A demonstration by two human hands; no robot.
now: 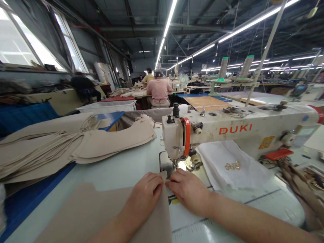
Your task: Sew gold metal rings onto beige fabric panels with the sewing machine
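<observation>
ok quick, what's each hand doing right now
left hand: closed, pinching the edge of the tan cloth by the sewing machine
right hand: fingers curled, touching the same edge; grip cannot be told

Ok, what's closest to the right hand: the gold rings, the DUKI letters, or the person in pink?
1. Gold rings, on the white cloth just right of the right hand.
2. DUKI letters, on the sewing machine above.
3. Person in pink, far back.
</observation>
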